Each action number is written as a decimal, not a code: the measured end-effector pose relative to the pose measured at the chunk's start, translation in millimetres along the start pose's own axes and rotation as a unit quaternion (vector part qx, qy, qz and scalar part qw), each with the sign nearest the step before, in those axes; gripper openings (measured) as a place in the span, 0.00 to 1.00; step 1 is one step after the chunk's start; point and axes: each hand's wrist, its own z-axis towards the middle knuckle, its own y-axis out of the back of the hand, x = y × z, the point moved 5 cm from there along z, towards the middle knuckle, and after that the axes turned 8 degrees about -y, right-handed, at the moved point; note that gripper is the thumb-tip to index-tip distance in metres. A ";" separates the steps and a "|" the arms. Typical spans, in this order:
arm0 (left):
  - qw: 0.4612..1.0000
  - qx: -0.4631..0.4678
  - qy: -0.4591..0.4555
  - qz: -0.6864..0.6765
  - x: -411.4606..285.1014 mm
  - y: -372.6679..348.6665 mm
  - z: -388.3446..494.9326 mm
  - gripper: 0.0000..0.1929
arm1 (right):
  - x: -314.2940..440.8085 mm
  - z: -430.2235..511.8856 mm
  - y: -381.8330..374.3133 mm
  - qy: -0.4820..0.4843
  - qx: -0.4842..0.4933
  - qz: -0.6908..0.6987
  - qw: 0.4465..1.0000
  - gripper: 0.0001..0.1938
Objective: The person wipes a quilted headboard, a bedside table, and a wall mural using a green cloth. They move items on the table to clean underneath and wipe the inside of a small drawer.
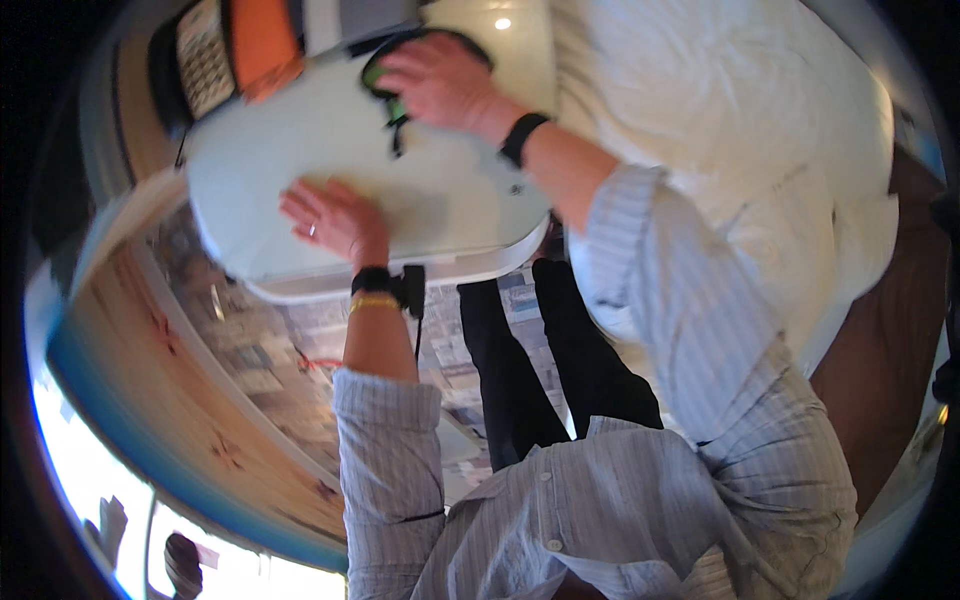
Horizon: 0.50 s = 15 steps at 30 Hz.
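My left hand (334,221) lies flat with its fingers a little apart on the pale top of a small rounded table (270,172), and nothing is in it. A ring is on one finger. Farther back on the same top, my right hand (442,82) rests over a black and green object (375,73), perhaps a zipped case, with a short black strap (397,139) hanging off its near side. The fingers are blurred and cover much of the object, so their hold on it is unclear.
Behind the top at the left are an orange item (262,45) and a dark-edged object with a patterned face (204,64). A grey item (360,19) is at the back. A bed or cushion with a wrinkled cream cover (735,112) borders the table's right side.
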 end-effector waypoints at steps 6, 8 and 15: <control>0.998 0.007 -0.030 0.047 -0.5 -0.2 1.6 0.31 | 90.5 -75.0 3.2 -0.211 0.010 0.040 0.977 0.25; 0.999 0.013 -0.016 0.045 0.3 -0.2 2.9 0.32 | 115.1 -106.0 5.7 -0.217 0.041 0.095 0.971 0.19; 0.998 0.028 0.003 0.053 -8.5 6.2 3.5 0.33 | 106.2 -158.6 26.7 -0.199 -0.021 0.144 0.969 0.25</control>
